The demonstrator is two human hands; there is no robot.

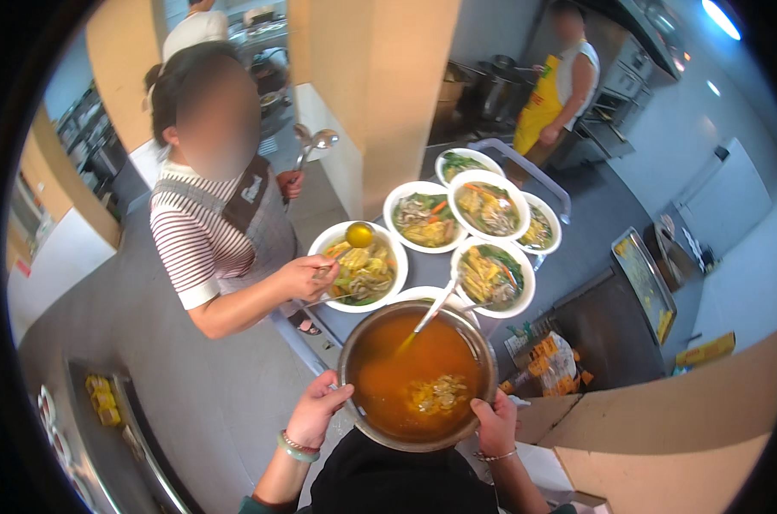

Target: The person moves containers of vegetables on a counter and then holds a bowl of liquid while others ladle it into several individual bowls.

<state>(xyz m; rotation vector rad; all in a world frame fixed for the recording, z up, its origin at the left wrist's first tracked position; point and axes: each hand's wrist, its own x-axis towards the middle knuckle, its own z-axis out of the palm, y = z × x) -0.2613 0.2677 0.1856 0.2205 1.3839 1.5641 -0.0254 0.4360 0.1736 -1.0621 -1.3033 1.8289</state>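
A round metal bowl (pixel 419 443) of orange-brown broth, with yellowish pieces in it, is held between my hands close to my body. My left hand (pixel 319 406) grips its left rim, thumb on the edge. On the right rim is my right hand (pixel 496 421), gripping likewise. A spoon (pixel 430 311) leans in the broth. Beyond the bowl, several white bowls (pixel 425 244) of greens, mushrooms and carrot stand on a grey cart, one bowl (pixel 489 232) resting upon others. A co-worker's hand (pixel 308 277) holds a ladle (pixel 359 235) of yellow liquid over the nearest left bowl (pixel 398 283).
The co-worker (pixel 234 212) in a striped shirt and apron stands at the cart's left, more ladles in the other hand. Another person (pixel 559 90) in a yellow apron stands farther back. A metal counter (pixel 93 437) is at lower left; cardboard (pixel 658 411) is at lower right.
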